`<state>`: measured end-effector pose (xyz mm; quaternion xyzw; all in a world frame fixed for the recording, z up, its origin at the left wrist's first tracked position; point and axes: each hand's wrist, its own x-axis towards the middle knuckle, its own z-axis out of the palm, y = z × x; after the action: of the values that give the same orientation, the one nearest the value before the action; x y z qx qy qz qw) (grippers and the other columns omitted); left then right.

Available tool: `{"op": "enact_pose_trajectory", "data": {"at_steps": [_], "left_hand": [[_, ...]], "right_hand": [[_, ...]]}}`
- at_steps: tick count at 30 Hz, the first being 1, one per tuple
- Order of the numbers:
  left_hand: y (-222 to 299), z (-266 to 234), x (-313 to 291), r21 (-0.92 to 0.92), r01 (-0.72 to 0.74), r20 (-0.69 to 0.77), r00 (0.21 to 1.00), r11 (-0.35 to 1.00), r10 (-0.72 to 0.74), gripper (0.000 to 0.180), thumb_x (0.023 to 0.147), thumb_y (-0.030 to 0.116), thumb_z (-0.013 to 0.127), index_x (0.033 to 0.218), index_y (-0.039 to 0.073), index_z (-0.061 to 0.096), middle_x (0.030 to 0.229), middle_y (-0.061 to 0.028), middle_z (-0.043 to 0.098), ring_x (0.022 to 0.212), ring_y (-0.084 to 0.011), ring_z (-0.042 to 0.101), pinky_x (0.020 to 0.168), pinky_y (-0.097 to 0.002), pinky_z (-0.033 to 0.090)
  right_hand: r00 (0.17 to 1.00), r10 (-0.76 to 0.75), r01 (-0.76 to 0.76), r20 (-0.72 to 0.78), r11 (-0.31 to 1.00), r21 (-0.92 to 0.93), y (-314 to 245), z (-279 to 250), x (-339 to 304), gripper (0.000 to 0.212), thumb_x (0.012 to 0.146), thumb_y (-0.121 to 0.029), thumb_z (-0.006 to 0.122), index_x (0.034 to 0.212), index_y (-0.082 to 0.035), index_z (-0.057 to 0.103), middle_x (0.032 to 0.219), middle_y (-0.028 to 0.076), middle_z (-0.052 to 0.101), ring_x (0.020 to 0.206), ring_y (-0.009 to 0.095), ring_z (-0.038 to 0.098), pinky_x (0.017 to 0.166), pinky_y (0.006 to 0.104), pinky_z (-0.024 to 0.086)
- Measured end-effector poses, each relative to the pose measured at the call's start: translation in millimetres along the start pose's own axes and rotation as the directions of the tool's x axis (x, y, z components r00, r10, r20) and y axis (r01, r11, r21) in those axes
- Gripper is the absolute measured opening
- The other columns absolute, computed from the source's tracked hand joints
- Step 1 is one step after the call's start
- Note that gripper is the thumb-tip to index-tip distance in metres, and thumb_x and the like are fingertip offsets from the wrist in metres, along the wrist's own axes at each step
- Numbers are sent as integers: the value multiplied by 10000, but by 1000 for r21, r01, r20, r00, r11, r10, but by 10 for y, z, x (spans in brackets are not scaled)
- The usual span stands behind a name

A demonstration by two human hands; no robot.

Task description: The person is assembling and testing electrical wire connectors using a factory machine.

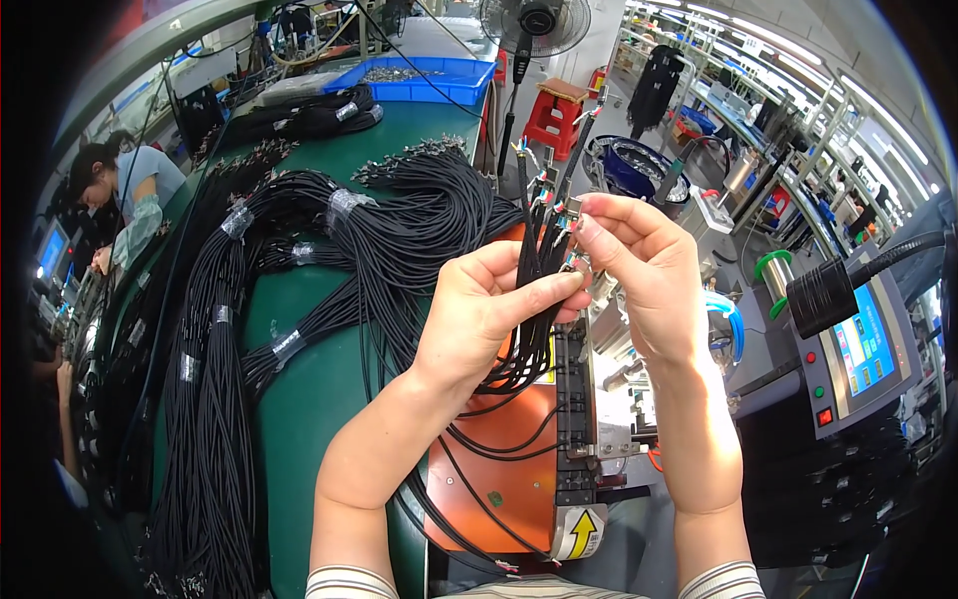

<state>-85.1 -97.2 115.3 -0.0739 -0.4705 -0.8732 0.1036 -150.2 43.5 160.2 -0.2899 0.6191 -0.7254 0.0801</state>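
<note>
My left hand (477,314) is closed around several thin black cables (527,349), whose ends point up and away from me. Small metal connectors with short coloured wires (547,185) show at those cable ends. Thumb and fingertips of my right hand (654,270) pinch one of the metal connectors (573,208) just above my left fingers. Below my hands the cables hang in loops over an orange machine cover (494,464).
Bundled black cables (215,419) lie across the green table (299,384) to the left. A blue tray (449,90) of small metal parts stands at the back. On the right are a touchscreen panel (866,344), a black flexible-neck device (823,298) and a wire spool (773,283). A co-worker (140,190) bends at far left.
</note>
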Motion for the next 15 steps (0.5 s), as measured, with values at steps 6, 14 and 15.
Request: {"op": "enact_pose_trajectory", "data": {"at_steps": [6, 14, 15], "left_hand": [[-18, 3, 1, 98, -28, -14, 999, 995, 29, 193, 869, -13, 676, 1057, -38, 644, 922, -143, 712, 798, -177, 711, 731, -278, 593], [-20, 45, -8, 57, -7, -29, 1000, 998, 8, 172, 865, -20, 677, 1034, -39, 652, 907, -134, 713, 789, -170, 707, 726, -268, 587], [-24, 44, -9, 57, -6, -29, 1000, 998, 8, 172, 865, -20, 677, 1034, -39, 652, 907, -134, 713, 789, -170, 707, 726, -268, 587]], "right_hand": [[1000, -6, 6, -2, 994, -106, -52, 65, -6, 193, 918, -138, 675, 1046, 6, 687, 845, 33, 680, 735, 73, 583, 681, 214, 459], [998, -9, 5, -58, 998, -65, 3, -8, 21, 200, 944, -183, 641, 954, -2, 724, 817, 14, 666, 739, 72, 546, 693, 223, 432], [998, -9, 5, -58, 998, -65, 7, -11, 20, 200, 944, -183, 641, 954, -2, 724, 817, 14, 666, 739, 72, 546, 693, 223, 432]]}}
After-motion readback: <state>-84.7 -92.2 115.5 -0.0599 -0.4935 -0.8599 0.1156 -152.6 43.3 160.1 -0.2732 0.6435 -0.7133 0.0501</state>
